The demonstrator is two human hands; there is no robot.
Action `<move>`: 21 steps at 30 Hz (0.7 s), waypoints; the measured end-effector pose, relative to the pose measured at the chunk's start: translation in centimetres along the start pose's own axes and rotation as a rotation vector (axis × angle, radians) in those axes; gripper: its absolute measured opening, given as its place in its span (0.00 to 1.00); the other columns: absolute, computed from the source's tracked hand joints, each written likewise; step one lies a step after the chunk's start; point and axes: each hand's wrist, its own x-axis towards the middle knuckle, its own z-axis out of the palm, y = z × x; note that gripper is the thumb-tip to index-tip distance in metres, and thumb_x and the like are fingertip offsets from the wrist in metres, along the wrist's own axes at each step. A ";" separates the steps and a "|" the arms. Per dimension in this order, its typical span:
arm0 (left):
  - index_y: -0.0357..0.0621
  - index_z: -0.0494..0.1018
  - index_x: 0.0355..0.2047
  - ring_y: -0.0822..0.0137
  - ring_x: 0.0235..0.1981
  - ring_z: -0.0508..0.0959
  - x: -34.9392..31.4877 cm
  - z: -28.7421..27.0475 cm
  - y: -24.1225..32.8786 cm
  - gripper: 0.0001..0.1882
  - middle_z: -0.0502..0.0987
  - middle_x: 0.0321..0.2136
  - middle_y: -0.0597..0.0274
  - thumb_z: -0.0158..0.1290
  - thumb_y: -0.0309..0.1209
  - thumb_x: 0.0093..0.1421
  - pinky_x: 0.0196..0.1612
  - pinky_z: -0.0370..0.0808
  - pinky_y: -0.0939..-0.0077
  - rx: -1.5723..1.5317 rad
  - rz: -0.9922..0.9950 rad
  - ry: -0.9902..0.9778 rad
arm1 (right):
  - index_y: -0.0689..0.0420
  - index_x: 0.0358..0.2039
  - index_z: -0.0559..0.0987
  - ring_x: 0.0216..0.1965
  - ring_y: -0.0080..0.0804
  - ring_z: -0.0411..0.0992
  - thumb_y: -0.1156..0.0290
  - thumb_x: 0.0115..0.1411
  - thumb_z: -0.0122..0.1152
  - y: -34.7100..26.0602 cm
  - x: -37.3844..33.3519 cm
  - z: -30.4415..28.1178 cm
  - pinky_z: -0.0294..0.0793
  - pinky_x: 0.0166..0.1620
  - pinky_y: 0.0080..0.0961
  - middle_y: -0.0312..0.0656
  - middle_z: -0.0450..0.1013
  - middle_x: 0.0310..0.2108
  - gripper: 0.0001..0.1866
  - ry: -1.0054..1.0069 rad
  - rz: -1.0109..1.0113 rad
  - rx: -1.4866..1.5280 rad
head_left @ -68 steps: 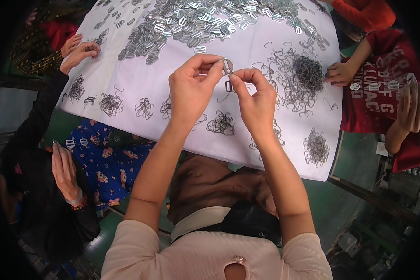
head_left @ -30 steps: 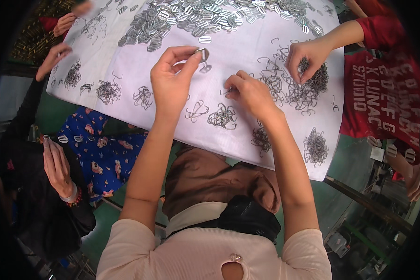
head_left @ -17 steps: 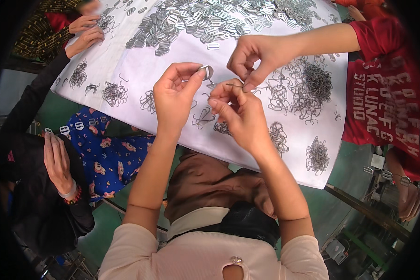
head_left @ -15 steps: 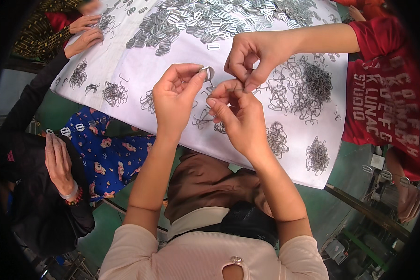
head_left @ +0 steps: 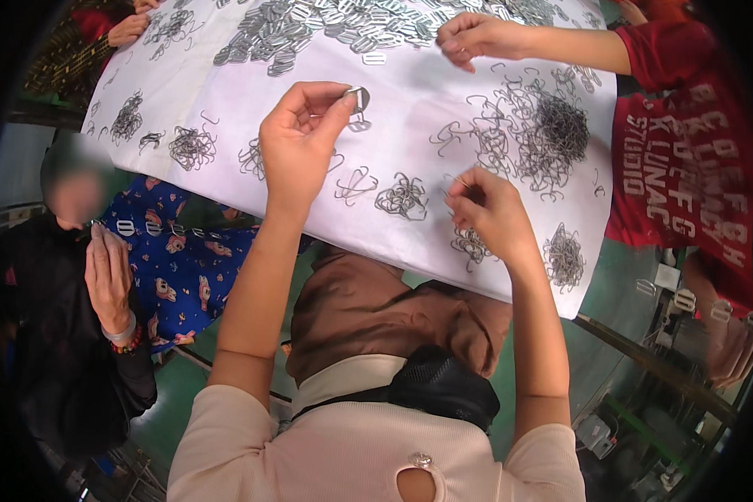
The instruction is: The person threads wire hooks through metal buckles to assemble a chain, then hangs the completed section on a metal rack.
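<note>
My left hand [head_left: 299, 144] is closed over the table, pinching a flat metal slide buckle [head_left: 360, 99] between thumb and fingers. A small metal piece hangs just below that buckle; its exact form is hard to make out. Apart from it, to the right, my right hand [head_left: 495, 213] has its fingertips together on a thin wire hook [head_left: 458, 180], of which only a fine line shows. Beneath and beside my right hand lie small heaps of bent wire hooks [head_left: 402, 197], partly covered by the fingers.
A white-covered table [head_left: 301, 201] carries a wide pile of metal buckles [head_left: 343, 29] at the back and a dense hook heap [head_left: 560, 130] at right. A co-worker's hand [head_left: 481, 40] reaches in from a red sleeve. Another person's hand [head_left: 109, 280] holds buckles at left.
My right hand has drawn away from my left, toward the right and nearer me. The red-sleeved co-worker's hand has pulled back from mine toward the buckle pile. My left hand keeps its buckle.
</note>
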 end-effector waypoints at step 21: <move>0.39 0.75 0.31 0.79 0.26 0.74 1.4 -1.2 0.1 0.06 0.77 0.26 0.65 0.57 0.26 0.51 0.29 0.71 0.86 0.022 0.132 0.020 | 0.57 0.45 0.63 0.23 0.36 0.74 0.79 0.47 0.54 -4.4 3.3 7.6 0.72 0.23 0.31 0.43 0.71 0.22 0.23 -0.017 -0.507 -1.352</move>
